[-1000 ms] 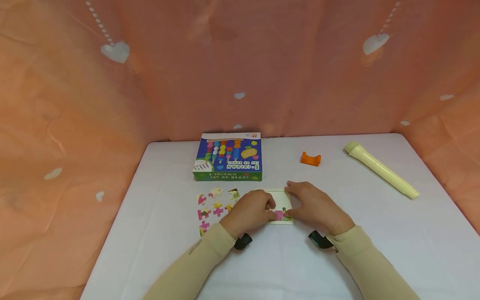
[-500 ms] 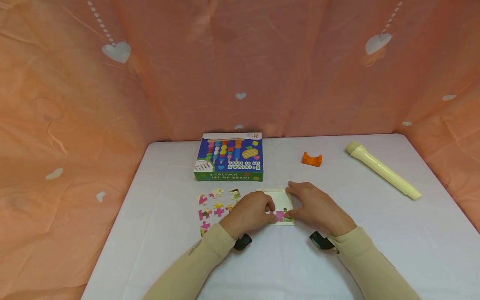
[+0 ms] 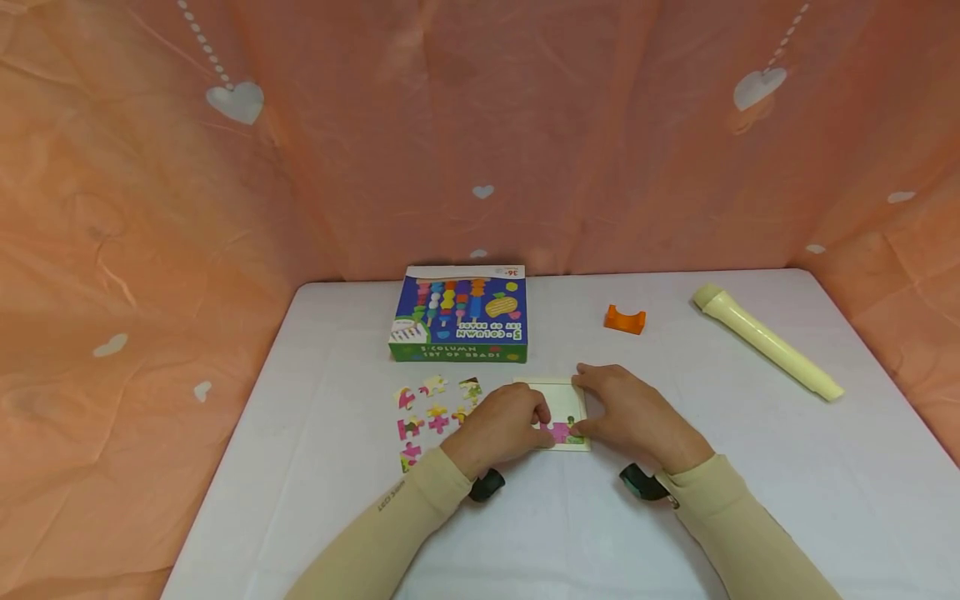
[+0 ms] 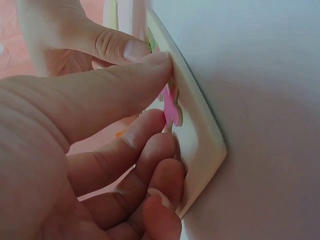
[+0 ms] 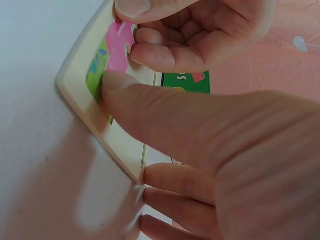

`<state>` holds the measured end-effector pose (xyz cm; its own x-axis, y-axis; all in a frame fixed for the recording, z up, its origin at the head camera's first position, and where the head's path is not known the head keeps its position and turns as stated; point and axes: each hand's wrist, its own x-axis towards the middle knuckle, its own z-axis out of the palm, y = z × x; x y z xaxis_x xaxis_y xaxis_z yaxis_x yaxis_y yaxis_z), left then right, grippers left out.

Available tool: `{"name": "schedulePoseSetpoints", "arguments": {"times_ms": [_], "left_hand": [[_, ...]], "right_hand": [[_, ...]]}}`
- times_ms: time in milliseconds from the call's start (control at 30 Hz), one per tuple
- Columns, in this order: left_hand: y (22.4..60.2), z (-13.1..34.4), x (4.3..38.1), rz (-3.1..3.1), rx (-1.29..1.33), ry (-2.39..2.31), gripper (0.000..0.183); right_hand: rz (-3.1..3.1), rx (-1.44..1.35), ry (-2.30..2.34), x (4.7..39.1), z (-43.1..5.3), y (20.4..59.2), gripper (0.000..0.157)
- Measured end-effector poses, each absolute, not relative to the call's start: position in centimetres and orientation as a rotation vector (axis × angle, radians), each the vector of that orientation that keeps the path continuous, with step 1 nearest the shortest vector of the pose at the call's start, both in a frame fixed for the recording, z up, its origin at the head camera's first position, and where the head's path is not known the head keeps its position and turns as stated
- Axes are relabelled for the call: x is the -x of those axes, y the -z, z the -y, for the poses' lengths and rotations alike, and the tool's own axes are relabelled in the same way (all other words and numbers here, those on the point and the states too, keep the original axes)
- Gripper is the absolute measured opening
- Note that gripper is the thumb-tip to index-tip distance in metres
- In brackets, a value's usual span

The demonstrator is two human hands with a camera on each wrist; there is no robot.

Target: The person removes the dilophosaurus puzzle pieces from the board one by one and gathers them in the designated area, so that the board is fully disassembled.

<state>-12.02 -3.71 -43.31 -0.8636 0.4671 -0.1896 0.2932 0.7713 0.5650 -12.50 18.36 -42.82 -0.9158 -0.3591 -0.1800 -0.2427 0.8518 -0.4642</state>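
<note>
A shallow pale wooden puzzle tray (image 3: 555,393) lies flat in front of me, with a green corner piece (image 5: 94,75) and pink pieces along its near side. My left hand (image 3: 510,421) pinches a pink puzzle piece (image 4: 171,107) between thumb and forefinger, low at the tray's near edge. The thumb of my right hand (image 3: 637,417) presses on the green corner piece, while its other fingers rest at the tray's right edge, steadying it. Several loose puzzle pieces (image 3: 437,423) lie to the left, partly hidden by my left hand and sleeve.
Behind the loose pieces lies a blue and green bead-set box (image 3: 459,317). An orange curved block (image 3: 624,320) sits at the back right, and a pale yellow tube (image 3: 765,340) slants along the right side. Pink cloth (image 3: 555,150) hangs behind the white table (image 3: 570,533).
Both hands stay almost in place at the tray. The whole head view has shifted very slightly; the loose pieces and the box look unchanged.
</note>
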Motion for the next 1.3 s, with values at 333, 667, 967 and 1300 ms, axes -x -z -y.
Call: {"name": "schedulePoseSetpoints", "arguments": {"times_ms": [333, 667, 967, 1300], "left_hand": [[43.32, 3.72, 11.79, -2.635, -0.550, -0.784, 0.019], [43.37, 3.56, 11.81, -2.610, -0.510, -0.810, 0.019], [43.15, 3.64, 11.72, -2.569, -0.499, -0.863, 0.018], [43.34, 3.69, 12.12, -2.605, -0.535, -0.861, 0.011]], "right_hand": [[-2.769, 0.446, 0.642, 12.37, -18.26, 42.97, 0.069], [-2.772, 0.448, 0.635, 12.28, -18.15, 42.98, 0.068], [-2.773, 0.438, 0.632, 12.22, -18.22, 42.78, 0.067], [-2.766, 0.419, 0.627, 12.43, -18.19, 42.64, 0.069]]}}
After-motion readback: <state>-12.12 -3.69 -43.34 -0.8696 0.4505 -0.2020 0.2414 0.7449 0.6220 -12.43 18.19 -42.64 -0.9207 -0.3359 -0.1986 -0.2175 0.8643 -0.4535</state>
